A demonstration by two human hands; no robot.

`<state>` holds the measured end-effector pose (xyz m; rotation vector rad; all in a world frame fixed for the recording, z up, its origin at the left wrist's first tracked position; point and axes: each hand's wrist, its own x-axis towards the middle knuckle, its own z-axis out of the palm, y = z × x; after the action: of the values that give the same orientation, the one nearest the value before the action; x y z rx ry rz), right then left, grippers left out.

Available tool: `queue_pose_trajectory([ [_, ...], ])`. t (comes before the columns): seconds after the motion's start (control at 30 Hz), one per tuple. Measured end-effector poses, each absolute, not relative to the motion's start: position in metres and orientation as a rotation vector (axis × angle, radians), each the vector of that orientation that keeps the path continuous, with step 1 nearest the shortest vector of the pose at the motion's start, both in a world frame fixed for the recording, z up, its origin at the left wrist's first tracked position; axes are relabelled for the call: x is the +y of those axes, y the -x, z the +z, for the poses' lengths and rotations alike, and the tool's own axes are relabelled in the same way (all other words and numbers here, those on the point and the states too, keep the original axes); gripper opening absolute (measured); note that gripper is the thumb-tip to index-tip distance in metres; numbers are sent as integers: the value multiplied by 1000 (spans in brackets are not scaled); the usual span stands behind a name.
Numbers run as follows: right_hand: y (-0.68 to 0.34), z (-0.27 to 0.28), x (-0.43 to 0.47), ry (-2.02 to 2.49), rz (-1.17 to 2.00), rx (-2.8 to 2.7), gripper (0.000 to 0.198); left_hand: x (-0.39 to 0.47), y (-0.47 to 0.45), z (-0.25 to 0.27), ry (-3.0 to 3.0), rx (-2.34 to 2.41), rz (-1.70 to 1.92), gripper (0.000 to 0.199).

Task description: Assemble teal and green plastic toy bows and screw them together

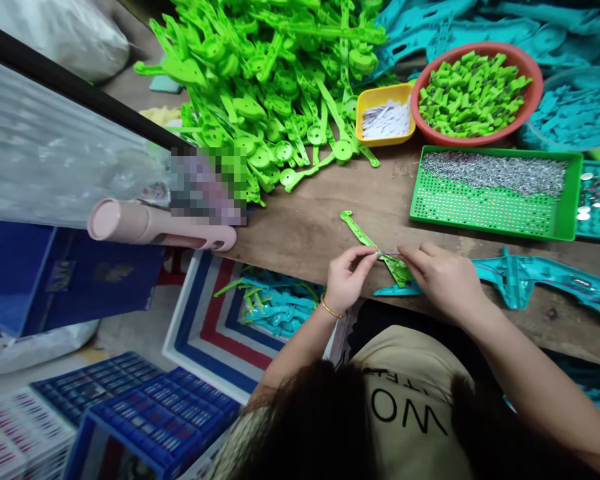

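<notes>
My left hand [346, 279] is closed in a pinch at one end of a thin dark cord [391, 255]. The cord runs taut to the fingertips of my right hand [443, 275], which pinch its other end. Beneath the cord, a long green plastic piece [359, 231] lies slantwise on the table, its lower end partly hidden by my right hand. A turquoise bow-shaped plastic part [517, 280] extends to the right, with a cord along it. Its left tip pokes out under the green piece. Any small detail between my fingertips is too fine to make out.
Green parts [280, 100] are heaped at the back. A yellow tray [385, 141], a red bowl [475, 139] of green clips and a green tray [495, 231] of metal pieces stand to the right. Left lies a pink cylinder [160, 224]; below, an open striped bag [205, 320].
</notes>
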<state>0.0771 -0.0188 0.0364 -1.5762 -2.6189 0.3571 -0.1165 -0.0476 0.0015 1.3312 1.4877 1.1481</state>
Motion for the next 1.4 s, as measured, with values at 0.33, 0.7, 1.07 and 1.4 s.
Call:
queue_pose_trajectory([
  [0.33, -59, 32, -14, 1592, 533, -2433, 28, -31, 137, -16, -1896, 1798, 1169, 18],
  [0.7, -25, 18, -21, 1479, 451, -2564, 27, -8, 140, -36, -1927, 1977, 1043, 15],
  [1.07, 1, 17, -3, 1597, 523, -2389, 36, -6, 143, -40, -1957, 2037, 1005, 18],
  [1.4, -35, 22, -11, 1385, 436, -2283, 36, 0, 146, -41, -1940, 2012, 1074, 17],
])
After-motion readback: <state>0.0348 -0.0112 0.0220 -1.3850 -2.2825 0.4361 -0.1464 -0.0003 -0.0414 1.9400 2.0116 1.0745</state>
